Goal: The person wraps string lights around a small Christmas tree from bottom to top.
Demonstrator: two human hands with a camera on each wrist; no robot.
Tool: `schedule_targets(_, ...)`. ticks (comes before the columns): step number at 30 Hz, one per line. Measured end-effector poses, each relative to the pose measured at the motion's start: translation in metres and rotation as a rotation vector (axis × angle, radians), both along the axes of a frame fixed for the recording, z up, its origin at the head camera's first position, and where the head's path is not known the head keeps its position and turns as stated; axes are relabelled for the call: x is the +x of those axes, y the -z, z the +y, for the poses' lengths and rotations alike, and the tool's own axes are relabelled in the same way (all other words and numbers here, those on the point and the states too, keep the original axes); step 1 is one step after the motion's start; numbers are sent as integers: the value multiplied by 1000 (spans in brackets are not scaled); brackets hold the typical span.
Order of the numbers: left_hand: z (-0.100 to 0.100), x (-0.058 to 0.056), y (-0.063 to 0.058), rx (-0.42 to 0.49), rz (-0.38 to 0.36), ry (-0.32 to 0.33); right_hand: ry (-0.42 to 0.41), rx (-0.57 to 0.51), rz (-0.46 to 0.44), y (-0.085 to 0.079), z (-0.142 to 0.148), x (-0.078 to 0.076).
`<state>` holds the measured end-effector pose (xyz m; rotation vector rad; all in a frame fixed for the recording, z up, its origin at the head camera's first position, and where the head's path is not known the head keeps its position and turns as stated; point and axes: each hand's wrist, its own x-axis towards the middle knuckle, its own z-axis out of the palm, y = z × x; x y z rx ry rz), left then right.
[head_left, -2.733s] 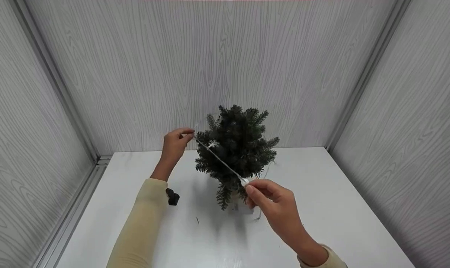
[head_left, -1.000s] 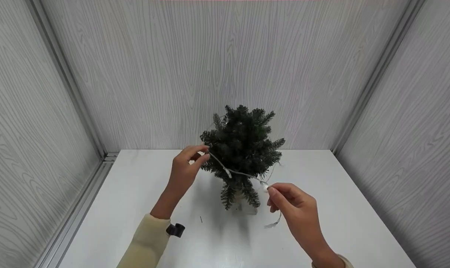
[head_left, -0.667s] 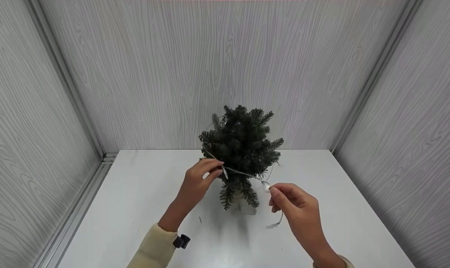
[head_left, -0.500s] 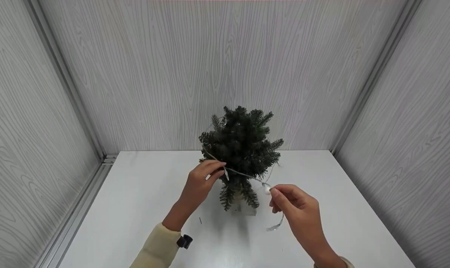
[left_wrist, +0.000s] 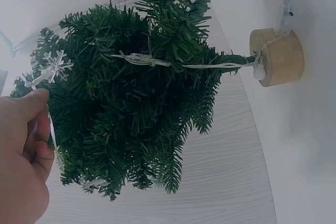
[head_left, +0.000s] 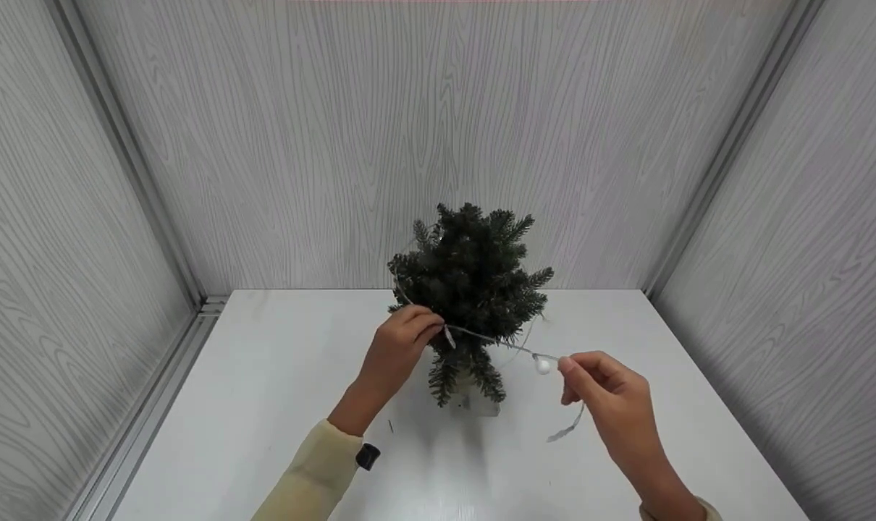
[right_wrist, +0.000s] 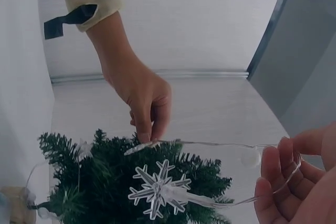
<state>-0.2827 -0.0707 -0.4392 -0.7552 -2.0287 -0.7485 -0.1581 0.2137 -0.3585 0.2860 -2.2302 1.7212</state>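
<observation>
A small artificial Christmas tree (head_left: 474, 275) stands upright at the back of the table, its round wooden base (left_wrist: 286, 61) showing in the left wrist view. My left hand (head_left: 400, 346) pinches a clear string of lights (head_left: 494, 340) at the tree's front, beside a snowflake light (left_wrist: 55, 67). To the right, my right hand (head_left: 615, 398) pinches the same string just past a white ball light (head_left: 544, 366). Between both hands the wire runs nearly straight. Another snowflake (right_wrist: 160, 190) dangles from the loop below my right hand. More wire passes around the tree's left side.
A pale, partly transparent block (head_left: 489, 409) sits by the tree's foot. One thin dark sliver (head_left: 390, 426) lies on the white table (head_left: 293, 376). Wood-grain panels (head_left: 337, 145) enclose the table at the back and both sides.
My left hand has come down from the tree's left side to its front with the string. My right hand has moved right, its grip shifting from the white ball to the wire beyond it.
</observation>
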Motion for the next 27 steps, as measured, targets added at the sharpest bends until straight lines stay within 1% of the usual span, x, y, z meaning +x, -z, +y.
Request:
schedule_targets(3, 2, -1, -2, 16, -14, -6, -2, -3, -51, -1, 20, -7)
schedule_targets(7, 4, -2, -3, 35, -28, -17, -36, -47, -95, -4, 47, -18)
schedule_targets(11, 6, -3, -5, 51, -22, -35, -76, -124, -66, -6, 69, -26)
schedule_targets(16, 10, -3, -8, 69, -11, -73, -117, -240, -22, -8, 82, -33)
schedule_targets(19, 13, -3, -10, 59, 15, -119, -117, -280, -13, -10, 85, -38)
schedule_targets(21, 16, -4, -12, 55, 37, -157, -102, -289, -15, -12, 87, -43)
schedule_targets(24, 19, -5, -15, 49, 72, -213, -74, -300, -27, -16, 91, -55)
schedule_targets(27, 23, -5, -17, 50, 90, -248, -60, -316, -45, -18, 95, -68)
